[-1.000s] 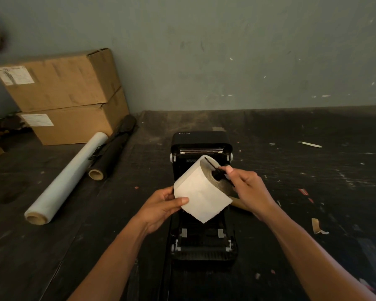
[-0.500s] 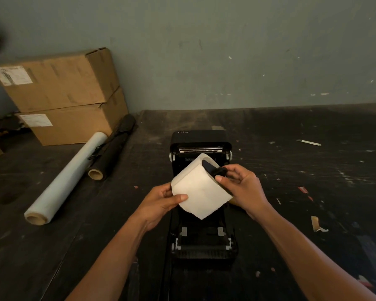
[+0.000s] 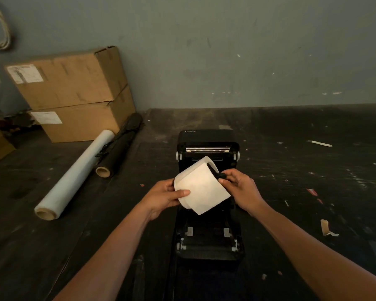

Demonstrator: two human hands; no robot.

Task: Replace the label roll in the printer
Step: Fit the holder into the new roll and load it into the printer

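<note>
Far left on the table (image 3: pixel 52 246): two stacked cardboard boxes (image 3: pixel 74 92), then a clear film roll (image 3: pixel 74 177) and a black roll (image 3: pixel 119 146) lying beside it, well apart from the work. Left hand (image 3: pixel 163 197) was closed on the label roll (image 3: pixel 201 185), thumb over the front face, fingers behind the near-left end. The roll was held in the air above the open printer (image 3: pixel 207 235), tilted, its long axis running from low left near me to high right toward the raised lid; a loose flap of labels hung from its lower edge. Right hand (image 3: pixel 240 189) was pinched narrow on a black spindle (image 3: pixel 216 171) poking from the roll's upper right core. Both hands flanked the roll about equally; the right sat nearer the spindle end. The bay lay directly below and slightly toward me. I judged the next move would need the axis levelled crosswise to the printer before lowering. Paper scraps (image 3: pixel 327 229) lay far right.
</note>
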